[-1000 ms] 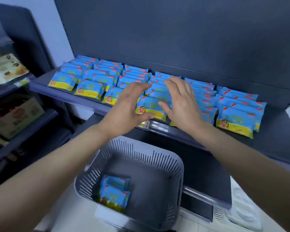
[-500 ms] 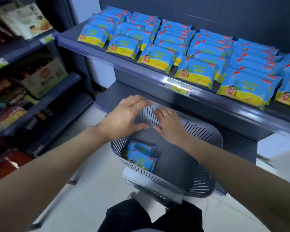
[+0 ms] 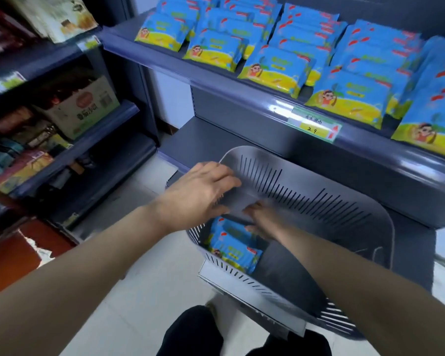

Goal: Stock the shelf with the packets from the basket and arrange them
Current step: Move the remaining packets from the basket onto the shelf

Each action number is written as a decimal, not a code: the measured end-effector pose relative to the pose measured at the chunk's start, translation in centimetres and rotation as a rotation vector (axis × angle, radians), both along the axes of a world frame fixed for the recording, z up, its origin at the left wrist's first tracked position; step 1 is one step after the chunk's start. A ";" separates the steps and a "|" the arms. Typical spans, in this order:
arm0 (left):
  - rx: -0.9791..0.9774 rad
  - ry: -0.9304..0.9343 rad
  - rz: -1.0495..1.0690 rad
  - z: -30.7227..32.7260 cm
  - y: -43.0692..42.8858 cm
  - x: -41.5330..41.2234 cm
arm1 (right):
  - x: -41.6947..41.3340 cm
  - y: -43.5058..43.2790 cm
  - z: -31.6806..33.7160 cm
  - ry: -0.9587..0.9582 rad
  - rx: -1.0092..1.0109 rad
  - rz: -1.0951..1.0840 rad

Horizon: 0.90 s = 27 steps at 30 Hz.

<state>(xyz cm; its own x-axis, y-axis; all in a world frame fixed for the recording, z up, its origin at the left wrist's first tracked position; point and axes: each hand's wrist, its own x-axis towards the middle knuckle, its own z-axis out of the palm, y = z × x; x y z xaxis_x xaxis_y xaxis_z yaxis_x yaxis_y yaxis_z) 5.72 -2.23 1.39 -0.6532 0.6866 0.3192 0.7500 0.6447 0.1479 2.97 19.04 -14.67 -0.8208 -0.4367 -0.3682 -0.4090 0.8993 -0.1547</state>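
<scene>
Now both hands are down at the basket (image 3: 319,201); a second ago they were up over the front row on the shelf (image 3: 216,82).

- **Left hand** (image 3: 201,194): hovers over the basket's rim at its 10 o'clock corner, fingers loose, holding nothing.
- **Right hand** (image 3: 263,222): inside the basket, fingertips at the far edge of the top packet. It is blurred, so I can't tell whether it grips yet.
- **Basket packets** (image 3: 233,246): a small pile, seemingly two stacked, at the basket's 9 o'clock side.
- **Shelf packets** (image 3: 272,70): overlapping rows from 12 to 3 o'clock of the view, above the price tag (image 3: 314,125).

Judgement: the tidying is paused and a fresh pick is starting. With the basket nearly empty, stocking is probably close to done.
</scene>
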 end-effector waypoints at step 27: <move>-0.125 -0.119 0.020 2.4 3.4 -1.2 | -0.8 6.1 12.2 0.029 -0.393 -0.390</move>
<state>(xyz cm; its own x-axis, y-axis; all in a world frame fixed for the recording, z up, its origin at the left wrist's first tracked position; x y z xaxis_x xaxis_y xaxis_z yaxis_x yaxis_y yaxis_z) 4.48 1.15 3.81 -0.6953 0.7026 0.1517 0.7187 0.6782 0.1532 2.15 25.15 -2.49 -0.9565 -0.1986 -0.2134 -0.0667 0.8617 -0.5031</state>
